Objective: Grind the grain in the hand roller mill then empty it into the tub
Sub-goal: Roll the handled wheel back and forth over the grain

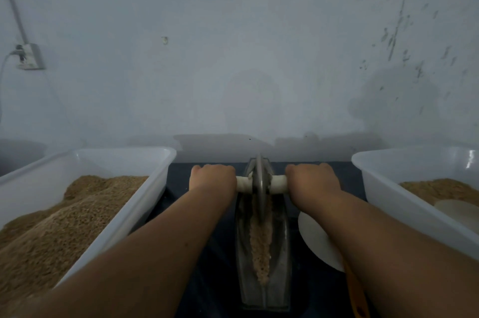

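Pale blue-grey plaster wall (pixel 233 45) fills the upper half, scuffed at right; a socket box (pixel 28 57) with a plug in it is fixed at far left.

White plastic tub (pixel 145 201) at left, heaped with tan grain (pixel 64 227) that rises near its rim. Second white tub (pixel 383 188) at right, with a lower layer of the same tan material (pixel 440 188). Both stand on a dark tabletop (pixel 217 266), with the mill between them.

Both bare forearms reach straight forward, roughly parallel, one each side of the mill.

Metal trough (pixel 281 253) of the hand roller mill runs lengthways away from the viewer, with a strip of coarse grain (pixel 260 245) along its middle. Grey roller wheel (pixel 259 177) stands upright on edge in the trough's far part.

Pale round plate (pixel 313 240) lies just right of the trough, partly under the right forearm. An orange handle (pixel 357 297) shows below it.

White crossbar handle (pixel 278 183) passes through the wheel's hub. Left hand (pixel 212 177) is fisted around its left end, knuckles up. Right hand (pixel 311 177) grips the right end the same way, wrists level.
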### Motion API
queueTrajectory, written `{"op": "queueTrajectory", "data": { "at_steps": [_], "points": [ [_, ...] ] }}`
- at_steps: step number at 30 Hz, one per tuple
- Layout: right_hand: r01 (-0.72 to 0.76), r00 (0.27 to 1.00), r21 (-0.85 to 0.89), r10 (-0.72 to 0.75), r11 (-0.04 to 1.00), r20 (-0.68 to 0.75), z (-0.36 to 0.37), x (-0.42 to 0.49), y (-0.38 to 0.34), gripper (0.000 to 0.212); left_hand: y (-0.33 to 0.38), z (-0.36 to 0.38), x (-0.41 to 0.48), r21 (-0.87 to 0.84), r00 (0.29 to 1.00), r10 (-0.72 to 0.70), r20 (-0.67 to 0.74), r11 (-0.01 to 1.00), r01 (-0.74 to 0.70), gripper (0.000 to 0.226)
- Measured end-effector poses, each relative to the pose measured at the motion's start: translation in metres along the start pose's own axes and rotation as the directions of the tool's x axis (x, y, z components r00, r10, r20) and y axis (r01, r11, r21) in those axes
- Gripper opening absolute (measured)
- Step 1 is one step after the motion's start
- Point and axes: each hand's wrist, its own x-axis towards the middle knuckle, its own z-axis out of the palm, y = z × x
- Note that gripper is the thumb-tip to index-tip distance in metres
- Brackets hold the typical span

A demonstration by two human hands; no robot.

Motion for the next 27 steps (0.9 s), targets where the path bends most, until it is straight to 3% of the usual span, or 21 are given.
{"op": "queueTrajectory", "data": {
  "at_steps": [5, 13, 27],
  "points": [
    [-0.032, 0.999, 0.025, 0.033, 0.999, -0.015, 0.005, 0.0, 0.001, 0.021, 0.0, 0.004, 0.005, -0.037, 1.0, 0.002, -0.027, 0.999, -0.003, 0.017],
    [0.032, 0.996, 0.023, -0.03, 0.999, -0.084, -0.003, -0.04, -0.007, 0.029, -0.006, 0.009, -0.038, -0.052, 0.999, 0.009, -0.043, 0.999, -0.011, 0.023],
    [0.069, 0.997, 0.041, -0.07, 0.997, 0.018, -0.027, -0.091, -0.004, 0.027, -0.011, -0.013, -0.088, 0.022, 0.997, 0.055, 0.058, 0.998, -0.057, 0.029]
  ]
}}
